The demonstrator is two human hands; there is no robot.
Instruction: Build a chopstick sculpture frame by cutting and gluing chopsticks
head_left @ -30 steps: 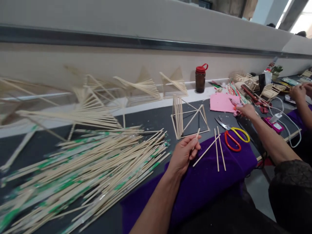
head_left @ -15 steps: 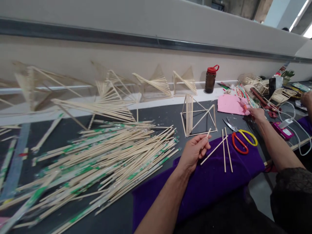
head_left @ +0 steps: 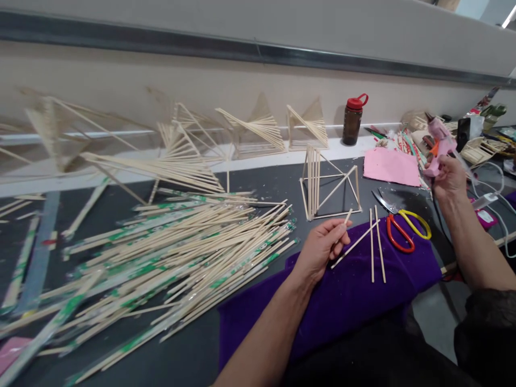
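Note:
Above the purple cloth (head_left: pixel 342 317), my left hand (head_left: pixel 324 244) pinches a thin wooden stick (head_left: pixel 348 216), its tip poking up past the fingers. At the right, my right hand (head_left: pixel 450 180) grips a pink hot glue gun (head_left: pixel 440 142), held up off the table with its nozzle pointing up and away. Just beyond my left hand stands a small stick frame (head_left: pixel 313 185) with several slats side by side. Loose cut sticks (head_left: pixel 371 252) lie on the cloth between my hands. Scissors (head_left: pixel 399 234) with red and yellow handles rest beside them, blades partly apart.
A large heap of chopsticks (head_left: pixel 193 242), some in green-marked wrappers, covers the left. Twisted stick models (head_left: pixel 258 131) line the wall. A brown bottle (head_left: pixel 353 121) with a red lid stands behind. A pink sheet (head_left: pixel 391 167) lies near the glue gun; white cables (head_left: pixel 502 215) run at the right.
My right hand has raised the glue gun from the pink sheet, up and to the right. My left hand still pinches the stick in nearly the same place. The view has shifted slightly.

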